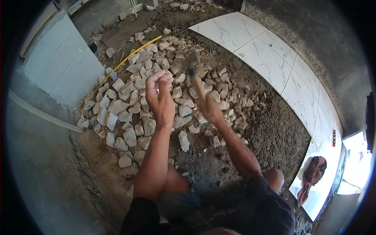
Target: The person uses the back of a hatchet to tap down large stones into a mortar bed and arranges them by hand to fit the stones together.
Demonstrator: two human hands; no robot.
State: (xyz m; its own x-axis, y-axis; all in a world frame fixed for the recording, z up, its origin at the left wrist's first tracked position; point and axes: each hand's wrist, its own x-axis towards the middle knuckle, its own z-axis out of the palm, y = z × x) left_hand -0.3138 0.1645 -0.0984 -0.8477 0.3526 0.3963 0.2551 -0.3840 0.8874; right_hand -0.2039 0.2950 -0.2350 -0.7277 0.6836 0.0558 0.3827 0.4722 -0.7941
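Note:
My right hand grips the wooden handle of a hammer, whose head is raised above the stones and smeared by motion. To its left, my left hand is held over the stones with its fingers curled round toward the thumb. Whether anything sits in that curl I cannot make out. Beneath both hands spreads a bed of broken, pale stones, the larger ones at the left and smaller pieces at the right.
A yellow strip lies slantwise along the stones' far left. Marble-patterned white tiles curve along the right, bearing a dark reddish cloth and a small red level. Dark wet mortar borders them. A pale slab stands at left.

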